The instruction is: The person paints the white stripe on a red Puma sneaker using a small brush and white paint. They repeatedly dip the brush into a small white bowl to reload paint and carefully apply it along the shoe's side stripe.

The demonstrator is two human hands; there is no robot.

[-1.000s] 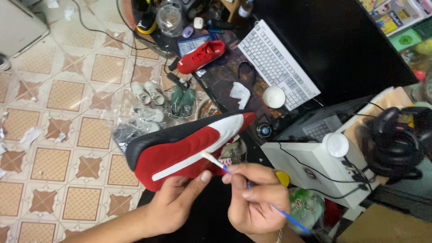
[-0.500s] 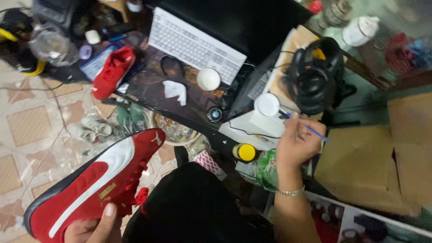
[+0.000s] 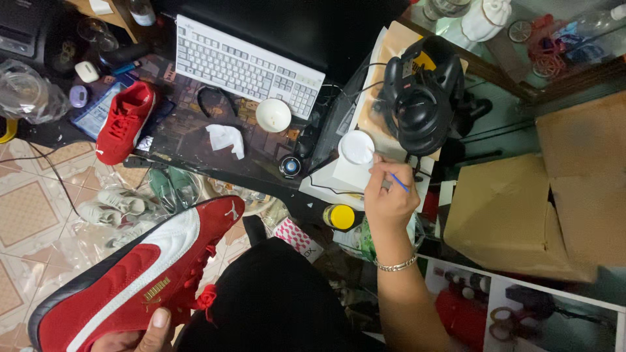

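Note:
My left hand grips a red suede sneaker with a white side stripe and a black sole, held low at the left with its toe pointing up and right. My right hand holds a thin blue-handled paintbrush, and the brush tip reaches to a small round white pot on a white box at the desk edge. A silver bracelet sits on my right wrist. The second red sneaker lies on the dark desk at the upper left.
A white keyboard, a small white bowl, a crumpled tissue and black headphones crowd the desk. A yellow-lidded jar stands below the white box. Cardboard boxes sit at the right. Bagged shoes lie on the tiled floor.
My right hand has moved from the sneaker over to the white pot with the brush. The view has swung right, and the sneaker now sits lower left in my left hand.

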